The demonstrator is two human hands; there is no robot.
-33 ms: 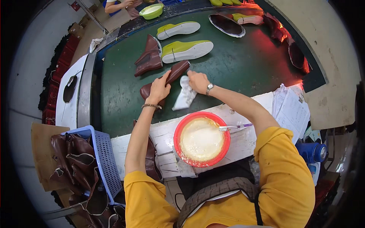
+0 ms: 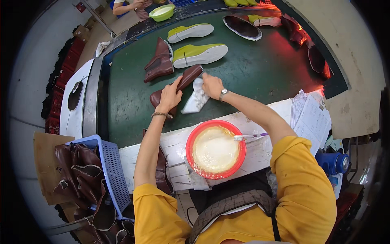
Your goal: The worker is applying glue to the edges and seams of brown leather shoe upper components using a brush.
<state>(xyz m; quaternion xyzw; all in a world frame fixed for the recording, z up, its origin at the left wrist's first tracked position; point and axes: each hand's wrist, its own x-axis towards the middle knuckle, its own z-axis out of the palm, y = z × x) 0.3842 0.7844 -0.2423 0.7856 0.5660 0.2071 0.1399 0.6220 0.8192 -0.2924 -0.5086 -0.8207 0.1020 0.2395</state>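
Note:
A brown leather boot upper (image 2: 191,76) lies slantwise on the dark green belt surface. Near its middle, my left hand (image 2: 170,96) is closed around it, thumb and fingers pressing the leather. My right hand (image 2: 212,86) grips a white cloth (image 2: 196,99) beside the boot upper's pale-edged open end; its fingertips are partly hidden. The cloth hangs down toward me, slightly blurred. Just beyond my hands lie another brown boot upper (image 2: 159,61) and a yellow-green shoe form with a white sole (image 2: 201,55).
Close to me, a red bowl of creamy white liquid (image 2: 215,151) stands on a white board, a toothbrush (image 2: 250,136) across its rim. A blue basket (image 2: 115,171) of brown uppers is at left. Papers (image 2: 310,120) lie right. Red light glows over uppers at far right.
The cloth's lower end has swung slightly left and toward the boot upper. My right hand has shifted a little; my left hand stays on the boot upper.

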